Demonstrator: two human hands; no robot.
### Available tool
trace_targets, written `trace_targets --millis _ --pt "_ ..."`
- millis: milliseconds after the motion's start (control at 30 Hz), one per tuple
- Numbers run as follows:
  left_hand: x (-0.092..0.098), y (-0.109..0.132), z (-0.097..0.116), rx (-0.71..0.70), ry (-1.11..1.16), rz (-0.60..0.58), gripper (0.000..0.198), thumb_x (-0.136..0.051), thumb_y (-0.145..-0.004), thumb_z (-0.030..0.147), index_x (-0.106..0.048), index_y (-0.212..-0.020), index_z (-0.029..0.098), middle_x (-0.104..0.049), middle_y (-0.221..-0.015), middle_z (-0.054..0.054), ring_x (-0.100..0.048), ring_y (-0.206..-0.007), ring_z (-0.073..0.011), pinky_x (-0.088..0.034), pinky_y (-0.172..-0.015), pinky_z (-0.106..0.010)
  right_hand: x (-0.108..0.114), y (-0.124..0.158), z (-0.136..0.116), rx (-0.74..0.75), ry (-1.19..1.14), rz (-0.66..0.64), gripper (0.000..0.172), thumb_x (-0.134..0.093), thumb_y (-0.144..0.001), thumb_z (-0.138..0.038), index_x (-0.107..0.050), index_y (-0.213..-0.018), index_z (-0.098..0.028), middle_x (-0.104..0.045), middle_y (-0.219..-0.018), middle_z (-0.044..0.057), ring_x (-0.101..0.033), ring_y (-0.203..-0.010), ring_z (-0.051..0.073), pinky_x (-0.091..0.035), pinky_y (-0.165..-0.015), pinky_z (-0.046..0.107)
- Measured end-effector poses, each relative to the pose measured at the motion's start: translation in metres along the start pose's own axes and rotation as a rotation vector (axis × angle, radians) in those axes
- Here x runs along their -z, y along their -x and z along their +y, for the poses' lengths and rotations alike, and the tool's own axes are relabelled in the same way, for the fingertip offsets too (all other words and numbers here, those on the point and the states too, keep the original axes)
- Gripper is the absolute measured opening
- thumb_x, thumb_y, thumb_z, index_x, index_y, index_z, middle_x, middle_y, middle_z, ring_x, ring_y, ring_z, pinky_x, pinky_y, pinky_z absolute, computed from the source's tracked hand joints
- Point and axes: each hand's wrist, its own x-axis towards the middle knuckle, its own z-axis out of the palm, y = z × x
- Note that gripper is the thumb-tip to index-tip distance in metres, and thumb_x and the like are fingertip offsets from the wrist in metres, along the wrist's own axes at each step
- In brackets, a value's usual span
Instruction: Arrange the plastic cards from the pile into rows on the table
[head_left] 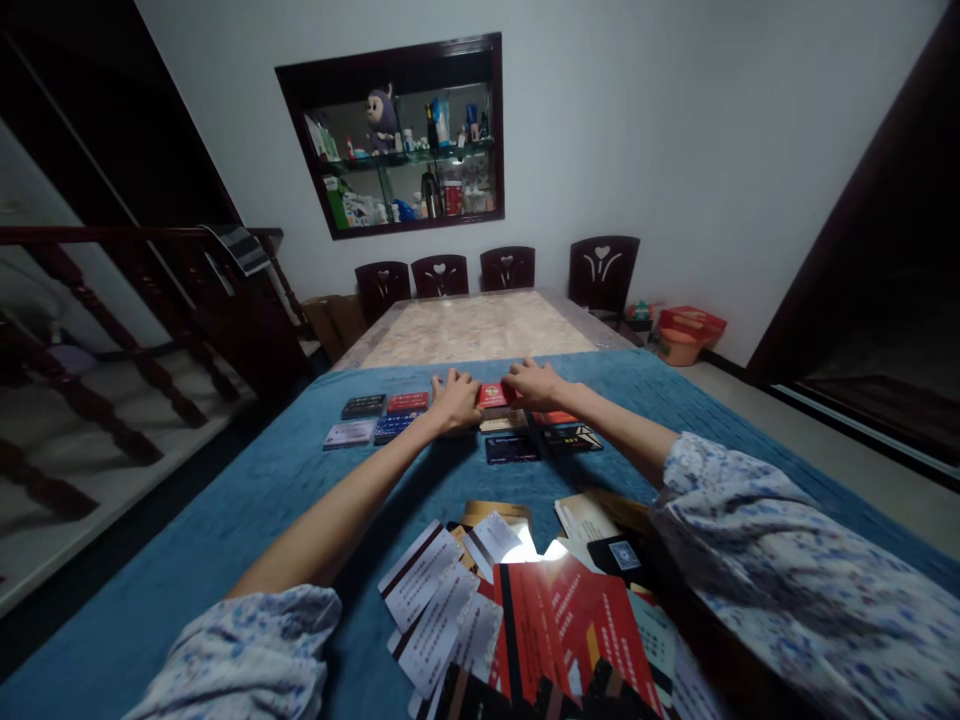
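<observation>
Both my arms reach far across a blue cloth (247, 500) on the table. My left hand (453, 398) and my right hand (534, 384) meet at a red card (493, 395), fingers curled on its two ends. Around it lie rows of cards: a dark card (364, 405), a red one (407, 401), a pale one (349, 432), and dark cards (511, 448) under my right wrist. Close to me sits a loose heap of cards (480, 600), several white-backed, some red.
Beyond the cloth the marble tabletop (472, 328) runs to four dark chairs (507, 267) at the wall. A wall niche (397, 135) holds bottles and a plush toy. Stair railing (150, 300) stands at the left, a red basin (688, 330) on the floor at the right.
</observation>
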Motion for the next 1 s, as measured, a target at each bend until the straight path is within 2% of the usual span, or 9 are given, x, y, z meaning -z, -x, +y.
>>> trace_targets --millis 333,633,1000 --pt "-0.012 -0.031 -0.003 0.045 -0.023 -0.133 0.03 -0.056 -0.084 0.028 -0.065 -0.111 0.02 -0.06 -0.125 -0.014 -0.04 -0.124 -0.037 -0.035 -0.098 -0.062 -0.015 -0.021 0.015 -0.049 -0.012 -0.092 0.039 -0.065 -0.084 -0.035 -0.064 -0.121 -0.023 -0.054 -0.132 0.016 -0.042 -0.124 0.038 -0.045 -0.091 0.05" --pt "-0.024 -0.046 -0.009 0.049 -0.009 -0.174 0.028 -0.056 -0.083 0.028 -0.066 -0.109 0.022 -0.061 -0.125 -0.013 -0.039 -0.125 -0.0373 -0.035 -0.098 -0.062 -0.025 -0.034 0.023 -0.069 -0.033 -0.127 0.044 -0.062 -0.085 -0.036 -0.062 -0.127 -0.025 -0.054 -0.135 0.016 -0.041 -0.127 0.038 -0.044 -0.092 0.05" --pt "-0.024 -0.058 -0.011 0.057 0.001 -0.285 0.025 -0.059 -0.076 0.022 -0.07 -0.099 0.021 -0.065 -0.119 -0.013 -0.04 -0.123 -0.0386 -0.034 -0.096 -0.065 -0.029 -0.043 0.027 -0.051 -0.025 -0.136 0.043 -0.065 -0.082 -0.036 -0.067 -0.123 -0.027 -0.06 -0.13 0.014 -0.043 -0.126 0.038 -0.043 -0.091 0.048"
